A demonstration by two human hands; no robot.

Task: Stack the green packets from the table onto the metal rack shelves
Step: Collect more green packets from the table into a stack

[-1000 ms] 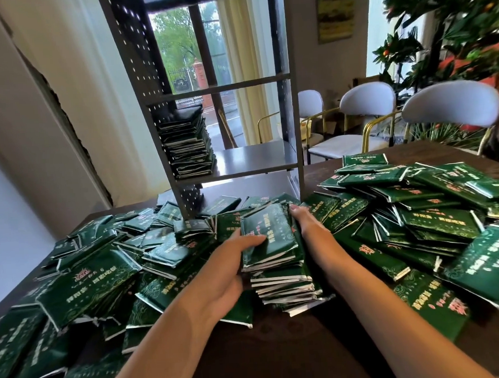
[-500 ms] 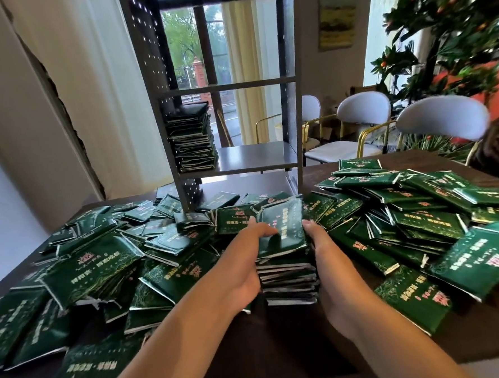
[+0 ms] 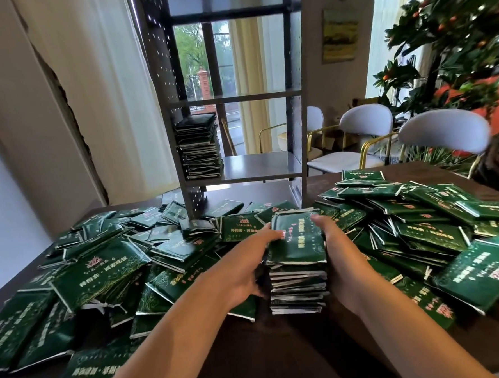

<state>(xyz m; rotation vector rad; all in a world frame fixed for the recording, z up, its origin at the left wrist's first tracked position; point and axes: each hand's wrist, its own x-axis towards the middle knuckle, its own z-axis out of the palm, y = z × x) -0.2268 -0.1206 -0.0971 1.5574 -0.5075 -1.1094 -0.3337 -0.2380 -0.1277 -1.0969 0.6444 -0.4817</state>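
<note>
Both hands clasp a squared-up stack of green packets [image 3: 297, 262] that stands on the dark table [image 3: 281, 350]. The left hand [image 3: 247, 265] presses against the stack's left side, its fingers [image 3: 270, 233] reaching forward along the top packet's left edge, the thumb hidden behind the stack's side. The right hand [image 3: 338, 256] grips the opposite side, its fingers [image 3: 317, 218] curled over the far right corner of the top packet. The stack sits between the two palms, touching both, with its silver edges facing the camera.

To the left of the left fingers spreads a loose heap of green packets [image 3: 101, 271], lying at all angles and overlapping. To the right of the right fingers lies another loose heap [image 3: 420, 225], equally untidy, running to the table's right edge.

Beyond the fingertips stands the metal rack [image 3: 236, 96], its perforated uprights resting on the table. On its lower shelf [image 3: 258, 166], against the left upright, sits a neat pile of packets [image 3: 199, 146]; the rest of that shelf, straight ahead of the fingers, shows bare metal.

Farther off to the right of the right fingers stand white chairs [image 3: 443, 131] with gold frames and a leafy plant [image 3: 461, 44] bearing small orange fruit. Behind the rack hang pale curtains [image 3: 95, 81] beside a window.
</note>
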